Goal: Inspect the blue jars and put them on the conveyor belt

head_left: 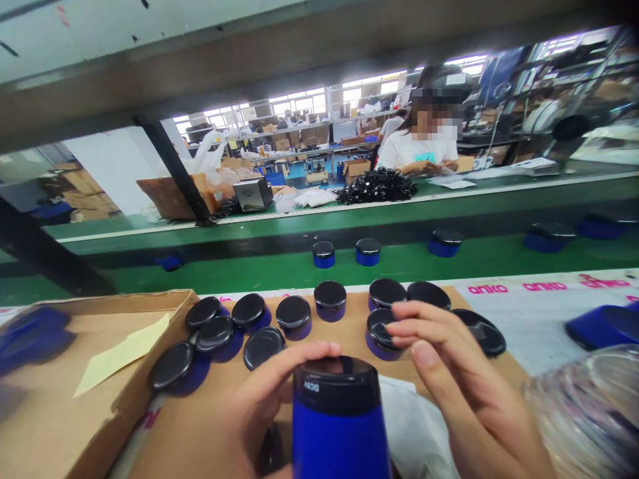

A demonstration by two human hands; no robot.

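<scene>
Head view: a dark beam (299, 60) crosses the whole upper frame, cutting off the workshop behind. Below it the green conveyor belt (279, 269) runs flat across the middle, carrying five small blue jars (368, 252); those toward the right edge blur out. A flattened cardboard sheet (349, 326) fills the lower centre, with an open cardboard box (60, 399) at lower left holding a pale yellow paper slip (120, 356) and blurred blue shapes at its far left. At lower right a clear plastic bag (589, 412) is out of focus and cut by the frame. A co-worker (417, 150) in a white shirt sits at upper right, beside a heap of black cables (377, 186).

The blue container (339, 419), smooth, round and glossy with a black cap, stands at bottom centre, its base cut off. The left hand (234, 426) curls around its left side, thumb on the cap rim, grasping it. The right hand (449, 379) has its fingers lightly bent over a capped jar (379, 332); whether they grip it is hidden. About ten short round black-capped jars (249, 326) cluster on the cardboard.
</scene>
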